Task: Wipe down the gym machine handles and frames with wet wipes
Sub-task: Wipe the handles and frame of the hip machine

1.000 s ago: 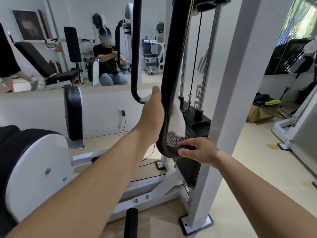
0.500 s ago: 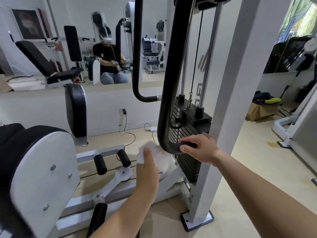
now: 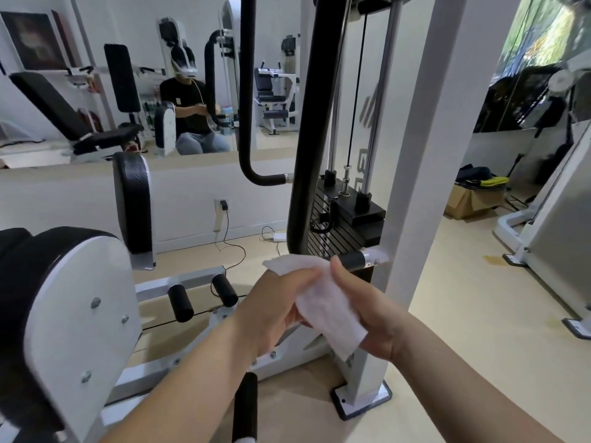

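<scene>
Both hands, left hand and right hand, grip a wet wipe beside the black handle; refolding to a clean face would serve the next pass best.

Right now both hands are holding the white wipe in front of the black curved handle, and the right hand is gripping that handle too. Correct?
Not quite. In the head view the right hand is off the black curved handle; it holds only the white wipe, together with the left hand.
</scene>
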Demonstrator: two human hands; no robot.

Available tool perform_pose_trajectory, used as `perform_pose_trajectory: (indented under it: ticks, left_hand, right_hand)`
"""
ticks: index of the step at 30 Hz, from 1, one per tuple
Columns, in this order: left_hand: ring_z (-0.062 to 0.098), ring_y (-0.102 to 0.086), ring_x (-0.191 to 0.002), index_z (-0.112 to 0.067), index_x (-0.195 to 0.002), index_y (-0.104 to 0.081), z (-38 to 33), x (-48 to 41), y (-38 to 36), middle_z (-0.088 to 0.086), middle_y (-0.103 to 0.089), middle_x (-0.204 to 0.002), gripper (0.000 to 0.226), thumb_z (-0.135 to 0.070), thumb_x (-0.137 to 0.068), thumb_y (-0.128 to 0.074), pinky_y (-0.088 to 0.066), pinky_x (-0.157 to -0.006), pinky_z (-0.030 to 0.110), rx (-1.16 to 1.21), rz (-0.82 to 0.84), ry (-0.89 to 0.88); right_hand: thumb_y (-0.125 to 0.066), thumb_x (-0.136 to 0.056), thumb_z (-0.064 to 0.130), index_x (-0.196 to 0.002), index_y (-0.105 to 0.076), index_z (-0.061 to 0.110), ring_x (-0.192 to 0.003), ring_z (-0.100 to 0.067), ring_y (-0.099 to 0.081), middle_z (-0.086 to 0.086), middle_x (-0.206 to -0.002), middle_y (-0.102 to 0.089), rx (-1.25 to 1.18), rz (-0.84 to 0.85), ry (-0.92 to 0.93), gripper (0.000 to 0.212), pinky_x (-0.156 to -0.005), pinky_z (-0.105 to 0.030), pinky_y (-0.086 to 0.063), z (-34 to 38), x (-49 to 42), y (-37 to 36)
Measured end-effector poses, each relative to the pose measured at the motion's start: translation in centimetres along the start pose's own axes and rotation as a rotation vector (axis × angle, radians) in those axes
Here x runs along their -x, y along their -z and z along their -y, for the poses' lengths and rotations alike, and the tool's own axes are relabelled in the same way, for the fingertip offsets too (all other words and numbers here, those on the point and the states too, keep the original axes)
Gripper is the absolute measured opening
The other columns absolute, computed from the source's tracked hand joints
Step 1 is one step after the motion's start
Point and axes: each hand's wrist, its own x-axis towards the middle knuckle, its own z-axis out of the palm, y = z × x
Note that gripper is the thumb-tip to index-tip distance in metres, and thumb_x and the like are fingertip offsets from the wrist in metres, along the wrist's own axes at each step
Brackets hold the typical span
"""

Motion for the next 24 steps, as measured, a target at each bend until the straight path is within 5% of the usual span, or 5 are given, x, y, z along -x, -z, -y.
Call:
perform_pose_trajectory:
  ticks: [8, 11, 15, 17, 24]
  left_hand:
    - [0.020, -0.071, -0.087, -0.017, -0.111, -0.068, -1.4, -3.3, 3.9, 0.005, -0.074, -0.103, 0.017, -0.010, -0.097, -0.061, -0.061, -0.076, 0.037, -0.131, -0.394, -0.119]
    - [0.012, -0.065, -0.097, -0.025, -0.127, -0.060, -1.0, -4.3, 3.7, -0.008, -0.066, -0.118, 0.040, -0.004, -0.093, -0.057, -0.053, -0.068, 0.025, -0.293, -0.292, -0.147]
    - [0.014, -0.064, -0.096, -0.030, -0.137, -0.053, 0.4, -5.8, 3.9, -0.010, -0.061, -0.127, 0.055, -0.002, -0.091, -0.053, -0.049, -0.068, 0.023, -0.296, -0.218, -0.118]
    - [0.013, -0.066, -0.100, -0.033, -0.137, -0.052, 1.1, -6.1, 4.6, -0.013, -0.061, -0.126, 0.054, -0.003, -0.092, -0.055, -0.054, -0.077, 0.028, -0.289, -0.240, -0.112]
    - [0.018, -0.069, -0.102, -0.034, -0.130, -0.053, 2.7, -6.9, 6.3, -0.014, -0.065, -0.116, 0.049, -0.003, -0.093, -0.058, -0.060, -0.093, 0.045, -0.301, -0.271, -0.062]
  right_hand:
    - [-0.043, -0.108, 0.038, -0.111, -0.064, 0.021, -0.105, -0.030, -0.068, -0.006, -0.110, -0.069, 0.144, -0.927, 0.455, 0.026, -0.087, -0.042, -0.057, 4.6, -1.6, 1.9]
    - [-0.040, -0.109, 0.047, -0.110, -0.064, 0.029, -0.101, -0.020, -0.059, -0.001, -0.104, -0.066, 0.378, -0.770, 0.547, 0.030, -0.095, -0.044, -0.047, 5.5, -2.2, -1.7]
    - [-0.044, -0.100, 0.009, -0.115, -0.060, 0.017, -0.093, -0.019, -0.065, -0.002, -0.105, -0.069, 0.406, -0.408, 0.428, 0.024, -0.089, -0.037, -0.055, 2.6, -4.6, -6.2]
    - [-0.040, -0.095, -0.001, -0.121, -0.048, 0.025, -0.084, -0.006, -0.058, 0.008, -0.107, -0.058, 0.413, -0.384, 0.354, 0.038, -0.072, -0.024, -0.049, 1.2, -5.6, -7.3]
    - [-0.048, -0.060, 0.016, -0.097, -0.056, 0.017, -0.084, -0.024, -0.059, -0.008, -0.088, -0.060, 0.702, -0.413, 0.240, 0.037, -0.074, -0.042, -0.052, 1.8, -7.6, -5.8]
